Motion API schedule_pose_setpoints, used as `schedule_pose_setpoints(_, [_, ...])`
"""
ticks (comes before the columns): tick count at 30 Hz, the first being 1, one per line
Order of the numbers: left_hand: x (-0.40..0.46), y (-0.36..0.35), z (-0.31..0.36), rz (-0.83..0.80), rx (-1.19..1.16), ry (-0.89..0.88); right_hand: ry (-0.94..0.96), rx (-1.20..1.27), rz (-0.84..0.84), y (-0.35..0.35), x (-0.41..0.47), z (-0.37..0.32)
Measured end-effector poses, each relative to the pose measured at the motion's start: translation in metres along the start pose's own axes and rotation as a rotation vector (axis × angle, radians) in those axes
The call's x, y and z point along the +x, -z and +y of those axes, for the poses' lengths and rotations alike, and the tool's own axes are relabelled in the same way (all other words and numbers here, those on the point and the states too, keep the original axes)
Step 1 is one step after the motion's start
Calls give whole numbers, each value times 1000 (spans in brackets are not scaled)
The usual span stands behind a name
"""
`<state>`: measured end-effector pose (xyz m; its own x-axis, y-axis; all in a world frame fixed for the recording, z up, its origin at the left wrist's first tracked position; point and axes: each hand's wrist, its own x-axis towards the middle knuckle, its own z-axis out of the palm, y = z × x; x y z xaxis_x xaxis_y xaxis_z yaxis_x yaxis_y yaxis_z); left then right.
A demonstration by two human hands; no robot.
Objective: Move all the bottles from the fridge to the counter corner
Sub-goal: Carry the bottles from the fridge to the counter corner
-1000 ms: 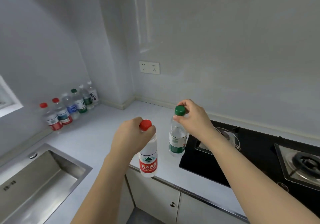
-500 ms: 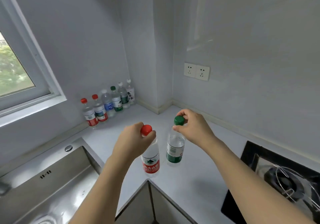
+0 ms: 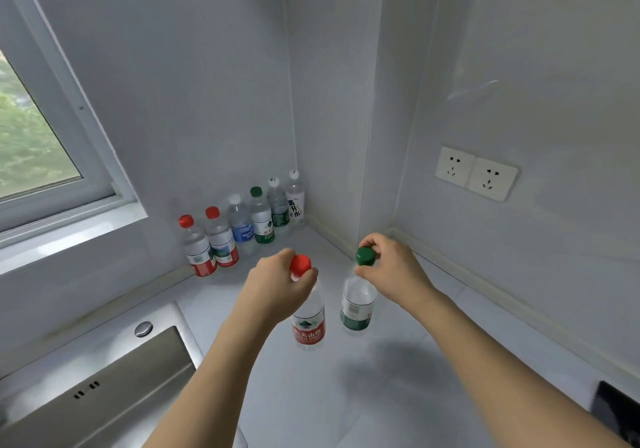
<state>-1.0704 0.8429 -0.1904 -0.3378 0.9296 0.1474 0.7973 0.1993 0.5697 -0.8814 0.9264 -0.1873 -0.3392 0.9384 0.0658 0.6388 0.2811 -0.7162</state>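
Fingers of the left hand [image 3: 277,283] are curled tight around the neck of a clear plastic water bottle with a red cap and red label [image 3: 308,323], just under the cap. Fingers of the right hand [image 3: 389,267] pinch the neck and cap of a clear plastic water bottle with a green cap and green label [image 3: 356,305] in the same way. Both bottles hang upright and side by side over the pale grey counter [image 3: 346,395]; whether their bases touch the surface or sit just above it cannot be told from this angle, though a soft shadow lies on the counter just in front of them.

Beyond the two held bottles, a row of six clear plastic bottles [image 3: 242,229] stands against the wall, running into the counter corner [image 3: 311,228]. Farthest from the corner are two with red caps and red labels, then one with a white cap and blue label, one with a green cap, one with a white cap and dark green label, and, nearest the corner, one with a white cap and a white label bearing black characters. The held bottles are well apart from the row, toward the camera from the corner.

A stainless steel sink [image 3: 104,395] lies left of the corner, nearer the camera, under a white-framed window [image 3: 52,157]. A white double wall socket [image 3: 476,174] sits on the wall to the right of the corner.
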Motion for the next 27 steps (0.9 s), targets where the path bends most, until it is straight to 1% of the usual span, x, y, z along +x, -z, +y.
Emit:
schedule_pose_setpoints(4, [53, -5, -22, -31, -1, 24, -11, -7, -20, -19, 56, -4])
schedule_pose_setpoints(14, [192, -25, -70, -63, 64, -9, -10, -23, -62, -80, 210, -4])
schedule_pose_setpoints(20, [258, -44, -93, -106, 65, -20, 22, -38, -77, -110, 287, 6])
schedule_pose_setpoints(27, [306, -77, -116, -134, 64, -25, 62, -26, -92, -140, 347, 20])
